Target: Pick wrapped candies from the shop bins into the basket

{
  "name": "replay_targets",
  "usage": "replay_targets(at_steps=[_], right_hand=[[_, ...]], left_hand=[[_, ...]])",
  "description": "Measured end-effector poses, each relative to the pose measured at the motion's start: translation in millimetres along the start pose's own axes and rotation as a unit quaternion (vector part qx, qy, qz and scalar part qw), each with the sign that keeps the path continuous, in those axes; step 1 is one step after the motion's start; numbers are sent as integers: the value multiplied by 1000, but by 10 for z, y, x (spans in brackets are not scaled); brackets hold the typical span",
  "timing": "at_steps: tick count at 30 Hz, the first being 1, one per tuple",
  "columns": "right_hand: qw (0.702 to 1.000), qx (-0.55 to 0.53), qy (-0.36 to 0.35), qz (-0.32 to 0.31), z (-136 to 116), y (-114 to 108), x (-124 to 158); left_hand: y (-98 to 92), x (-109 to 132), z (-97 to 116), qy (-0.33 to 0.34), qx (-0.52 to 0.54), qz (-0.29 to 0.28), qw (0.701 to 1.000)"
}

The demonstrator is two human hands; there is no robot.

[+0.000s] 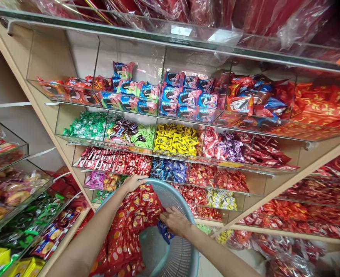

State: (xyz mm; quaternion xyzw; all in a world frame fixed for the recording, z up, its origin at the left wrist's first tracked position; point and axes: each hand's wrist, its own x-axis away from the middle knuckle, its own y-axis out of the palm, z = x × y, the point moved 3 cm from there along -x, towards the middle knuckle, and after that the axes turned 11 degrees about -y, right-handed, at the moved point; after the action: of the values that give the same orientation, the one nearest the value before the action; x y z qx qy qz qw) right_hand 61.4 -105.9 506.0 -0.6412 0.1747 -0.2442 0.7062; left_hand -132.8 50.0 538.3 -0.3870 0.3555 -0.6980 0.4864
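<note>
A blue-grey plastic basket (172, 257) tilts in front of me, with many red candy packets (123, 231) along its left side. My left hand (135, 183) grips the basket's far rim, its fingers curled over the edge. Inside the basket, on the right, my right hand (175, 221) is closed on a few dark blue candy packets (165, 232), which hang below its fingers. Its fingertips are close to the red packets; whether they touch cannot be made out.
Clear shelf bins hold blue-pink cookie packs (184, 96), yellow candies (177, 140), green candies (86, 127) and dark blue packets (175, 171) behind the basket. A left side shelf (16, 200) and a right wooden divider (285, 184) flank it. Plastic bags (291, 261) lie low at right.
</note>
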Motion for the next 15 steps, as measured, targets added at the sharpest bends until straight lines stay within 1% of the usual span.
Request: replay_targets(at_steps=[3,5,6,8,9,11,12,13,15], right_hand=[[1000,-16,1,12,27,-135,30],[999,-27,12,32,134,-294,52],[998,-29,31,44,227,-383,62],[991,-25,110,72,495,-554,77],[982,-19,169,85,659,-628,84],[951,-11,296,92,997,-727,88],[934,-4,346,91,1150,-756,79],[919,-1,385,84,1285,-768,60],[898,-1,434,67,1493,-754,-1]], left_hand=[[-12,16,15,-2,7,-4,1000],[-12,21,23,1,14,-7,1000],[-11,22,26,4,16,-7,1000],[-8,23,31,11,17,-6,1000],[-8,24,33,15,16,-5,1000],[-11,31,38,20,13,-2,1000],[-14,36,40,20,12,-1,1000],[-17,42,41,18,11,0,1000],[-23,53,42,7,10,2,1000]])
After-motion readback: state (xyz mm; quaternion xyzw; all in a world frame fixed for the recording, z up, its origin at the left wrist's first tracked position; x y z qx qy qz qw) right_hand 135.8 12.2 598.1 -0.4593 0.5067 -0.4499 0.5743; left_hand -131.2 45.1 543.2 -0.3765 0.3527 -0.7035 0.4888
